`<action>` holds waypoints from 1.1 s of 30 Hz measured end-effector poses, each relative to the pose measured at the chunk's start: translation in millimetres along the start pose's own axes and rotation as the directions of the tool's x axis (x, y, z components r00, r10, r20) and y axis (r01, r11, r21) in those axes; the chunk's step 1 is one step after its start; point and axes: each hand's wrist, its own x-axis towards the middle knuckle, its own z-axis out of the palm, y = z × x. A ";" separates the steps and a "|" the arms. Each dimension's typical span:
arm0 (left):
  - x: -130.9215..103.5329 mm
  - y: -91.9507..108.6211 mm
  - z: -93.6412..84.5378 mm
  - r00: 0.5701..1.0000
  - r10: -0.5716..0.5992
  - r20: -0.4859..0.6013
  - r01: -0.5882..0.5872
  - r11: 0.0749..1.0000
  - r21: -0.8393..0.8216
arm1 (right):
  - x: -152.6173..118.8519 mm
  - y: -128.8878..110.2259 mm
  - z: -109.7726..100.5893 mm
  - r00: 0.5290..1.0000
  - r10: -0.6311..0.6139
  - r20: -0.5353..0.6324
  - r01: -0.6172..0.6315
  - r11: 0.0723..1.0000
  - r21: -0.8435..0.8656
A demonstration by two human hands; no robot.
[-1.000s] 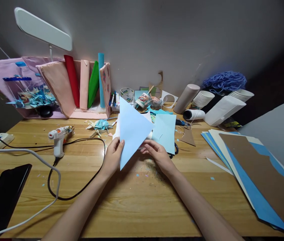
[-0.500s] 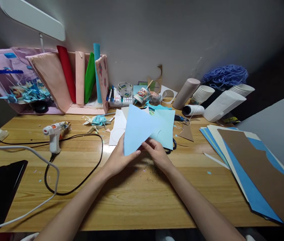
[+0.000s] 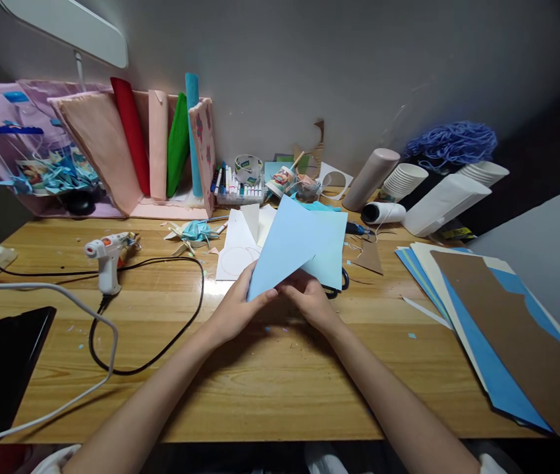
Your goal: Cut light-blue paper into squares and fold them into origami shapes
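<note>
A light blue sheet of paper (image 3: 282, 247), triangular in outline, is held tilted above the middle of the table. My left hand (image 3: 240, 299) grips its lower left corner, thumb on the near side and fingers behind. At the lower right edge is my right hand (image 3: 309, 303), its fingers closed at the paper and partly hidden beneath it. Behind the held sheet lie a pale green sheet (image 3: 330, 247) and a white sheet with a drawn circle (image 3: 233, 260). Dark scissor handles (image 3: 344, 279) poke out from under the green sheet.
A glue gun (image 3: 109, 260) with a looping black cable stands left, near a black phone (image 3: 6, 368). Stacked coloured sheets and brown cardboard (image 3: 497, 316) lie right. Along the back are markers (image 3: 240, 189), paper cups (image 3: 403, 181), a bundle of blue yarn (image 3: 452, 145) and felt rolls (image 3: 132, 138).
The blue paper has turned clockwise, its top point moving to the right. My right fingers have slid further under its lower edge. The camera view has shifted slightly.
</note>
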 end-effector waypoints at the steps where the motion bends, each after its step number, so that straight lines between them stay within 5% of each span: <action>1: 0.0 -0.1 0.1 1.000 -0.002 0.004 0.002 1.000 -0.003 | 0.1 0.2 0.2 1.000 -0.006 0.000 0.006 1.000 0.003; 33: -0.4 -3.1 2.5 0.999 -0.028 0.030 0.028 1.000 -0.013 | -3.2 1.6 1.9 0.999 0.023 -0.031 -0.027 0.992 -0.123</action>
